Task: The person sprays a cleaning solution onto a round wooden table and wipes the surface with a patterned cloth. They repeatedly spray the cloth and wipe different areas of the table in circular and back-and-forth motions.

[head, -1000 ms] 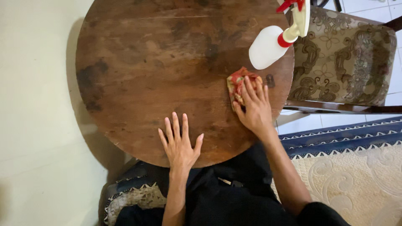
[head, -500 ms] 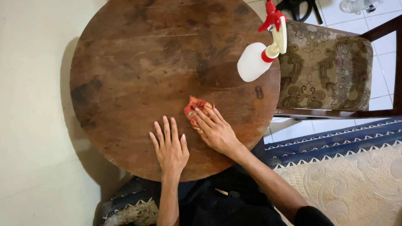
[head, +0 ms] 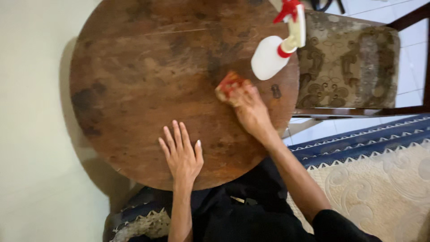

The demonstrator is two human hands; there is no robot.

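Nearest the camera are the person's dark trousers [head: 242, 215], and beside them on the floor a cream carpet [head: 385, 188] with a blue patterned border. A second piece of patterned fabric shows at the lower left, just under the edge of the round wooden tabletop [head: 134, 76].

The left hand [head: 181, 154] lies flat on the near part of the tabletop, palm down, fingers spread and straight, holding nothing. The wood beneath it is worn, with dark blotches and a long crack running across the far half.

Farther out and to the right, the right hand [head: 250, 107] reaches across the tabletop with the arm stretched. Its fingers are bent down over a red cloth [head: 227, 85], which is bunched under the fingertips and pressed against the wood; only the far end of the cloth shows past the fingers. This hand is blurred, so the exact grip cannot be made out.

Just beyond the cloth, near the right rim of the tabletop, stands a white spray bottle [head: 268, 56] with a red trigger top. It is close to the cloth but apart from it.

Past the tabletop on the right is a wooden chair [head: 349, 58] with a brown patterned seat cushion, on a white tiled floor [head: 412, 45].
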